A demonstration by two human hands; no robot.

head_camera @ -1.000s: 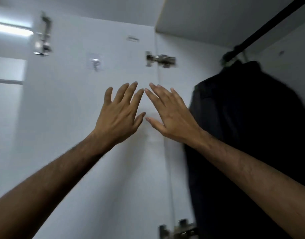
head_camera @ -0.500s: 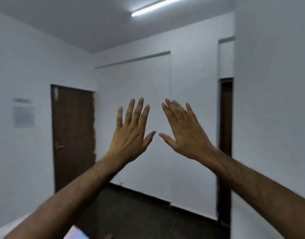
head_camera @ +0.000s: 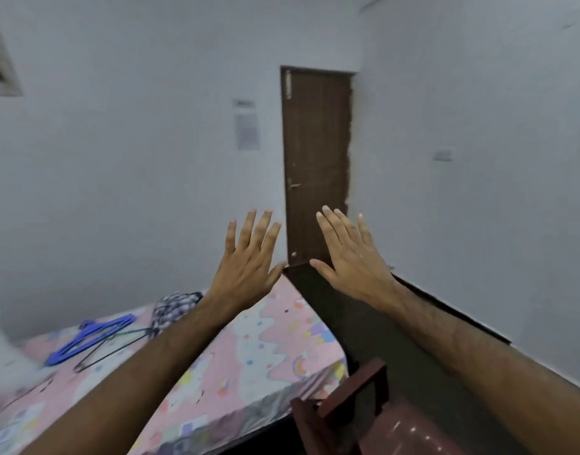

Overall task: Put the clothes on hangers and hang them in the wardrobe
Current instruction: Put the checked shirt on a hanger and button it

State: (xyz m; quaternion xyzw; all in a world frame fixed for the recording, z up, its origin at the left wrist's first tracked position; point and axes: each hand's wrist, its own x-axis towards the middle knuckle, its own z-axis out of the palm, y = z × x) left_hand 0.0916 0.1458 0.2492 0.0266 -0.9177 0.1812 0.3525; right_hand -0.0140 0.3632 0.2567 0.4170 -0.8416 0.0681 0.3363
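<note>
A crumpled dark-and-white patterned garment [head_camera: 175, 308] lies on the bed with the pink patterned sheet [head_camera: 265, 349], just beside blue plastic hangers [head_camera: 88, 338] and a thin black wire hanger [head_camera: 114, 349]. The left hand [head_camera: 246, 274] and right hand [head_camera: 354, 267] are raised above the bed, fingers straight and spread, holding nothing. A brown wooden door [head_camera: 316, 165] stands beyond.

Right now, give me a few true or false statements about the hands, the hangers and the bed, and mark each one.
1. Both hands are held up with straight fingers, holding nothing. True: left hand, right hand.
2. The blue hangers lie on the bed. True.
3. The brown door stands wide open. False: it is closed.
4. The patterned garment is already on a hanger. False: it lies bunched on the bed beside the hangers.
5. A dark red chair stands at the bed's corner. True.
</note>
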